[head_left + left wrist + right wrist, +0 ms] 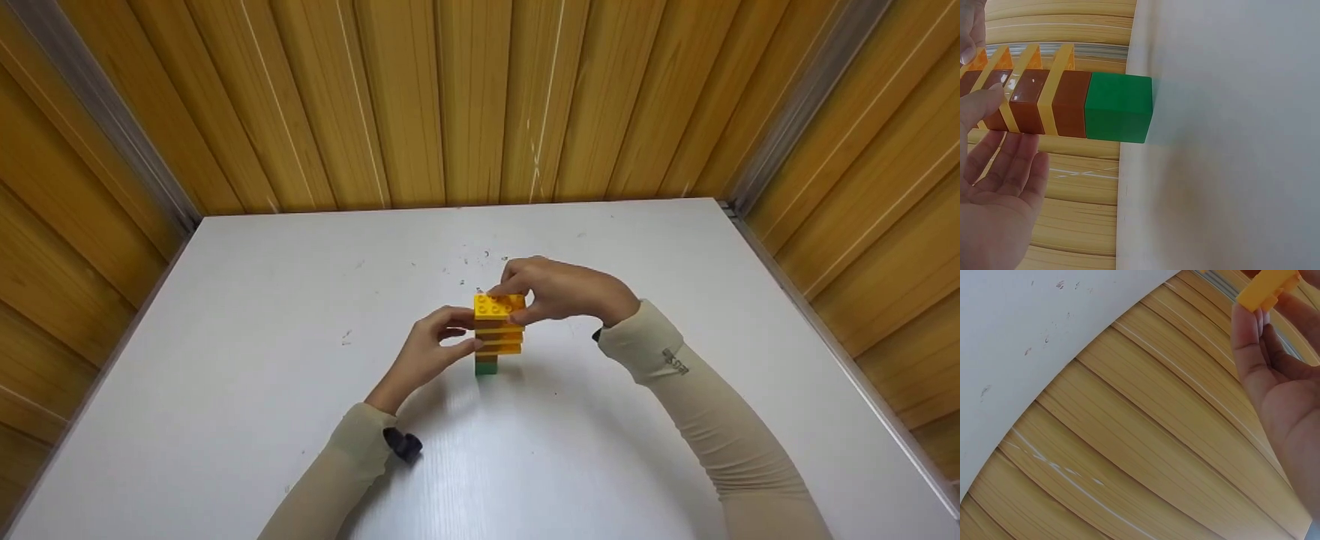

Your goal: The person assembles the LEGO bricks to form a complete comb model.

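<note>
A narrow tower of toy building bricks stands upright on the table. At its foot is a green brick (1118, 107), with brown bricks (1069, 104) and thin yellow plates alternating above. The yellow plates jut out to the right of the column. My left hand (424, 349) grips the tower's upper part from the left, thumb on the near face and fingers behind. On top lies a yellow studded piece (491, 307), which my right hand (566, 289) pinches at its right end. In the right wrist view, a yellow piece (1266, 289) shows between the fingers.
The white table (225, 375) carries small dark marks behind the tower. Wood-patterned panels (472, 97) rise at the back and both sides, with metal strips (802, 97) in the corners.
</note>
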Demonstrator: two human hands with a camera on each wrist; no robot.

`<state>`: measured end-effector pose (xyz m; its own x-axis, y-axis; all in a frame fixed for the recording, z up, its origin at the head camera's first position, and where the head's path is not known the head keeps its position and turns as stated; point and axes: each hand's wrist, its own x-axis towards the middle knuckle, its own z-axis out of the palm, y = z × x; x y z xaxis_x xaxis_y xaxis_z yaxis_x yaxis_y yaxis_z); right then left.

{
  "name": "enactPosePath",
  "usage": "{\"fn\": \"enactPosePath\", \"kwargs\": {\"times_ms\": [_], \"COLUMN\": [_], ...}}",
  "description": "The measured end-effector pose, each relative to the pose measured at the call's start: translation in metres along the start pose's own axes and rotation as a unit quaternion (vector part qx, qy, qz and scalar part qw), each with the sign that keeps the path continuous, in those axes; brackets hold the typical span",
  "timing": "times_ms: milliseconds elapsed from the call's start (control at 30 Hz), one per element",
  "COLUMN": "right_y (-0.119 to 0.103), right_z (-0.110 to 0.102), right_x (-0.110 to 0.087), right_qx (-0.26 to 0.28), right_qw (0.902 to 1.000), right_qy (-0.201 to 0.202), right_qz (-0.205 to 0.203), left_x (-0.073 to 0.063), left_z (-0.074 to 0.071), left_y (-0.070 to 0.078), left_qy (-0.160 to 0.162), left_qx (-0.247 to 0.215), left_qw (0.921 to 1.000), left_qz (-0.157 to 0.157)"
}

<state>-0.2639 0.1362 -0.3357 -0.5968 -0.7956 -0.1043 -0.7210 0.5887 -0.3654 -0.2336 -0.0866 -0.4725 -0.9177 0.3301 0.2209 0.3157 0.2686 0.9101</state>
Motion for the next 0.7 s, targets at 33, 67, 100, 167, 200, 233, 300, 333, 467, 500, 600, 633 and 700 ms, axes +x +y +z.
{"fn": "enactPosePath", "kwargs": {"times_ms": [33,67,100,167,200,233,300,333,467,500,600,633,700], "right_y": [-0.0004,-0.0006,-0.0008,-0.0016,-0.0021,-0.0027,-0.0041,-0.0046,-0.0044,-0.0039,-0.0018,-0.0011,0.0003], "right_z": [-0.0002,-0.0005,-0.0008,-0.0017,-0.0022,-0.0027,-0.0037,-0.0041,-0.0044,-0.0042,-0.0036,-0.0034,-0.003], "right_x": [0.0001,0.0001,0.0001,0.0003,0.0005,0.0006,0.0009,0.001,0.0014,0.0015,0.002,0.0021,0.0022], "right_qx": [-0.006,-0.01,-0.015,-0.02,-0.021,-0.021,-0.019,-0.018,-0.007,-0.005,0.004,0.007,0.014], "right_qw": [1.0,0.9999,0.9998,0.9997,0.9997,0.9997,0.9998,0.9998,0.9999,0.9999,0.9999,0.9999,0.9998], "right_qy": [0.001,0.003,0.005,0.005,0.005,0.003,-0.002,-0.004,-0.006,-0.006,-0.006,-0.006,-0.006], "right_qz": [-0.003,-0.007,-0.012,-0.016,-0.015,-0.014,-0.008,-0.005,-0.005,-0.007,-0.013,-0.013,-0.014], "left_x": [0.0001,-0.0008,-0.0006,-0.0005,-0.0005,-0.0006,0.0001,0.0,-0.0005,-0.0006,-0.0008,-0.0009,-0.001], "left_z": [-0.0002,-0.0002,-0.0002,-0.0001,-0.0002,-0.0002,-0.0003,-0.0005,-0.0005,-0.0004,0.0002,0.0004,0.0008], "left_y": [0.0005,0.0047,0.0053,0.0058,0.0062,0.006,0.002,0.0016,0.0014,0.0013,0.0009,0.0008,0.0009], "left_qy": [0.001,0.002,0.003,0.003,0.003,0.003,0.003,0.003,0.004,0.004,0.003,0.002,0.002], "left_qx": [0.0,-0.001,-0.004,-0.009,-0.011,-0.013,-0.016,-0.014,-0.012,-0.01,-0.007,-0.006,-0.004], "left_qw": [1.0,1.0,1.0,1.0,0.9999,0.9999,0.9999,0.9999,0.9999,0.9999,0.9999,0.9999,0.9999], "left_qz": [0.0,-0.002,-0.004,-0.003,-0.004,-0.005,-0.005,-0.004,-0.003,-0.004,-0.008,-0.009,-0.014]}}
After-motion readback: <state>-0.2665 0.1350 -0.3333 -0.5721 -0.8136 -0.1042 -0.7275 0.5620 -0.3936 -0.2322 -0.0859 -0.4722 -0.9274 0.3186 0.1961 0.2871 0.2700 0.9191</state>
